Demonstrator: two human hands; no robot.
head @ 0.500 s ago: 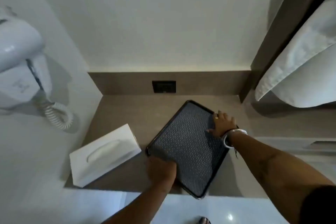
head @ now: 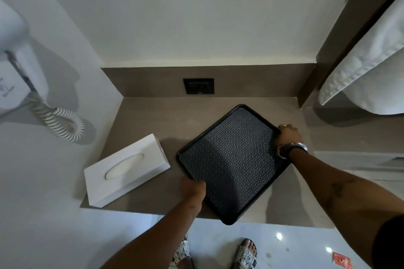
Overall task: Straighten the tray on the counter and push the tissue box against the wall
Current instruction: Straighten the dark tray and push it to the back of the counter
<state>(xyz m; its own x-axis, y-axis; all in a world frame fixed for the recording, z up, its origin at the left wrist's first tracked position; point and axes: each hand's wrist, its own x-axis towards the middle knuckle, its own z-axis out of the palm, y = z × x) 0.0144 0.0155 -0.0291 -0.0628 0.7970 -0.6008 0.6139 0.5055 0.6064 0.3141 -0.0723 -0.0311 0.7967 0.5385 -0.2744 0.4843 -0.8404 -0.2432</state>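
Brown counter (head: 153, 120) in a white-walled nook carries the dark patterned tray (head: 231, 159) — skewed, one corner past the front edge. Left hand (head: 193, 188) grips its near-left rim, right hand (head: 288, 135) its far-right corner. Just left lies the white tissue box (head: 126, 169), angled, apart from the wall (head: 65, 170).
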